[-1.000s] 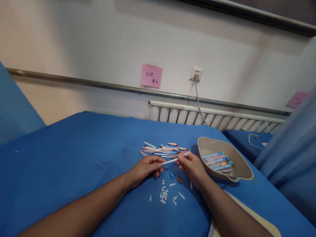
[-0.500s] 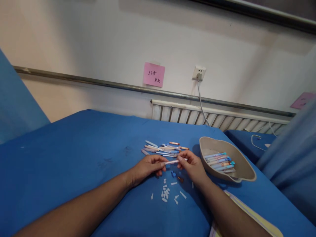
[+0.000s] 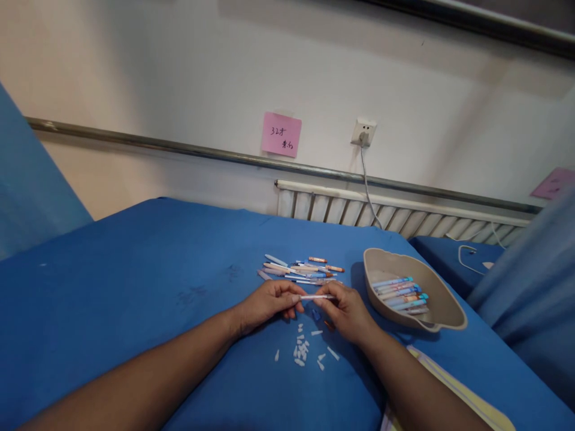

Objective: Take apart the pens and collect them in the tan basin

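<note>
Between my two hands lies a slim, pale pen (image 3: 309,297), held level above the blue cloth. My left hand (image 3: 274,300) pinches its left end between thumb and fingers. The fingers of my right hand (image 3: 342,305) are closed round its right part, hiding that end. Just beyond the hands lies a loose pile of pens and pen parts (image 3: 296,270). Below the hands, several small white tips (image 3: 300,350) are scattered on the cloth. A small blue piece (image 3: 316,314) and an orange-brown piece (image 3: 329,324) lie partly hidden by my right hand.
To the right stands a beige basin (image 3: 442,299) with several assembled-looking pens (image 3: 399,293) in it. A yellow striped item (image 3: 458,383) lies under my right forearm. Behind the blue-covered table (image 3: 135,257) are a radiator (image 3: 332,206) and a plugged-in socket (image 3: 363,133). Curtains hang at both sides.
My right hand has slid left along the pen, closer to my left hand, and now covers more of the blue and orange-brown pieces. My left hand stays nearly still.
</note>
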`<state>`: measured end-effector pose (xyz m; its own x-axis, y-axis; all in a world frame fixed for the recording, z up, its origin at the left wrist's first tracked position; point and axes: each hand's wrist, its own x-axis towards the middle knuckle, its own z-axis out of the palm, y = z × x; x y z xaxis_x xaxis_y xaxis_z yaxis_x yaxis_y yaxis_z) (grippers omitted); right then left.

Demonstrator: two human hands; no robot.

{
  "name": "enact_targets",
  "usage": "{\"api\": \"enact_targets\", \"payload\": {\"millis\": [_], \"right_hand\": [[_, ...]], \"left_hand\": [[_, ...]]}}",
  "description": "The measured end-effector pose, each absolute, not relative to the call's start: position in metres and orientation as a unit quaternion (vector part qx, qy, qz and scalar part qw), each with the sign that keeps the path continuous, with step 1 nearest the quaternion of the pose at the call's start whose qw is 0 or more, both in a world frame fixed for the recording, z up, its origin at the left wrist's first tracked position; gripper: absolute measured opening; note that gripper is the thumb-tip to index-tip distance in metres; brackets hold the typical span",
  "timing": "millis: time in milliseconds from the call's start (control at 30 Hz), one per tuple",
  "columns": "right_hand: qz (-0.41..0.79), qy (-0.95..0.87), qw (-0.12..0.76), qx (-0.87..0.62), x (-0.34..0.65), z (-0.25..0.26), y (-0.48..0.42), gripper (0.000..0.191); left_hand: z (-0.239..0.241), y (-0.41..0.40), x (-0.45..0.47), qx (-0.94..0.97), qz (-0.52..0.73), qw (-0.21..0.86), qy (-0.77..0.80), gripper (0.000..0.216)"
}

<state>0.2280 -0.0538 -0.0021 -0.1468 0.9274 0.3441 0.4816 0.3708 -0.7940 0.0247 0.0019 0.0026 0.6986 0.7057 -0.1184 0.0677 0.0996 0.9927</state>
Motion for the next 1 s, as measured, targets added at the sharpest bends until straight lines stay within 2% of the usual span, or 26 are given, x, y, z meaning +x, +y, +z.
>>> {"api": "enact_targets", "payload": {"millis": [300,433,533,600,767,867,1000], "right_hand": [[0.346,-0.670,0.392,-0.527,0.228,-0.013,-0.052,0.018],[0.258,-0.694,0.428,-0.519,0.224,-0.005,-0.053,0.014],[0.176,-0.748,0.410,-0.490,0.223,0.005,-0.054,0.002],[0.148,-0.772,0.387,-0.482,0.224,0.009,-0.053,0.006],[0.154,-0.764,0.340,-0.526,0.225,0.004,-0.049,0.015],[0.156,-0.752,0.338,-0.545,0.223,0.002,-0.049,0.017],[0.143,-0.753,0.338,-0.546,0.222,0.003,-0.050,0.015]], "left_hand": [[0.005,-0.005,0.028,0.698,0.265,0.570,0.343,0.027],[0.007,-0.001,0.026,0.649,0.253,0.622,0.356,0.030],[0.009,0.004,0.023,0.639,0.239,0.638,0.357,0.030],[0.011,0.007,0.022,0.643,0.239,0.636,0.355,0.030],[0.012,0.007,0.024,0.677,0.263,0.576,0.374,0.031],[0.010,0.008,0.025,0.665,0.259,0.593,0.373,0.042],[0.008,0.011,0.024,0.659,0.248,0.586,0.401,0.038]]}}
